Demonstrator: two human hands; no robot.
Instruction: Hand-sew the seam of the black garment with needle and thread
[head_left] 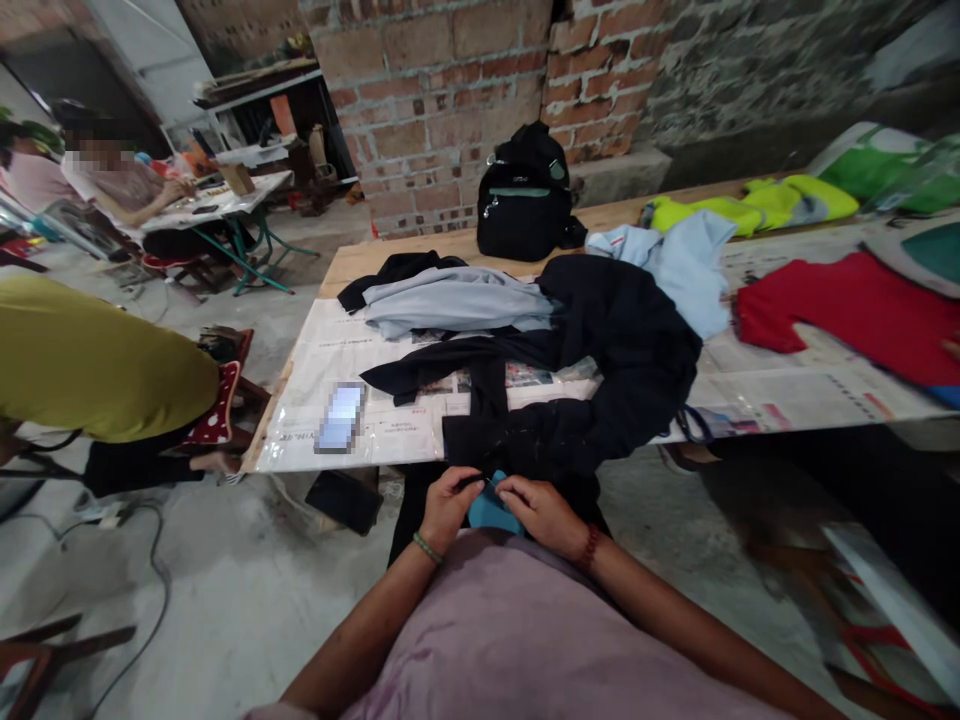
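At the table's near edge, my left hand (448, 508), with a green bracelet at its wrist, is closed in a pinch. Whatever lies between its fingertips is too small to make out. Close on its right, my right hand (546, 512), with a red beaded bracelet, pinches a thin needle-like thing (491, 481) that points toward the left fingers. Below and between both hands shows a blue patch (493, 512), its kind unclear. A black garment (600, 330) lies crumpled on the table just beyond my fingertips, its near part reaching the edge.
Newspaper (405, 435) covers the wooden table. On it lie a phone (340, 418), a grey garment (457, 298), a light blue garment (675, 265) and a red shirt (832, 300). A black backpack (523, 200) stands behind. A person in yellow-green (105, 350) sits at left.
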